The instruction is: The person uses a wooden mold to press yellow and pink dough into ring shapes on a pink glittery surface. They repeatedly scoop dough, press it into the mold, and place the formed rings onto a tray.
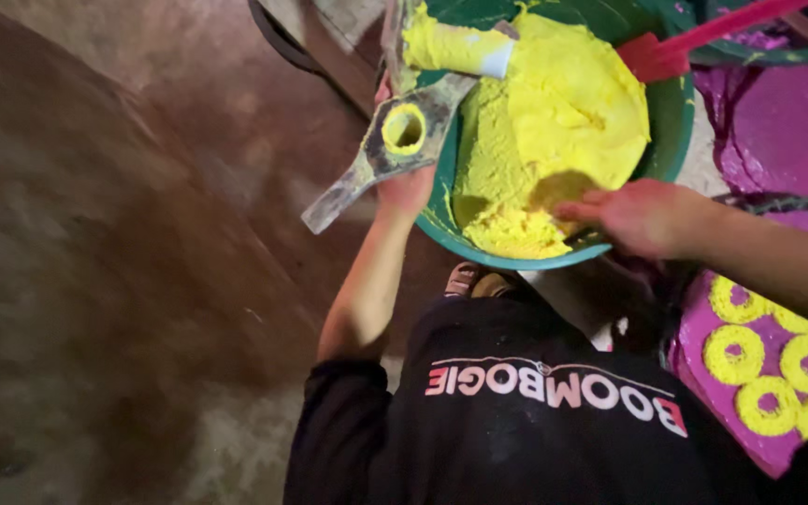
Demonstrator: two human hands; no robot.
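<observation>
Yellow paste [554,112] fills your green basin [670,122]; left hand [406,187] grips the metal mould [395,140] at nine o'clock, right hand [638,217] spread flat, scooping at five o'clock.

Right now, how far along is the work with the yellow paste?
Done: several yellow rings lie on the magenta surface. In hand: the right hand digs into the yellow paste; the left hand holds a ring-shaped tool. Left: the green basin holds plenty of paste.
</observation>
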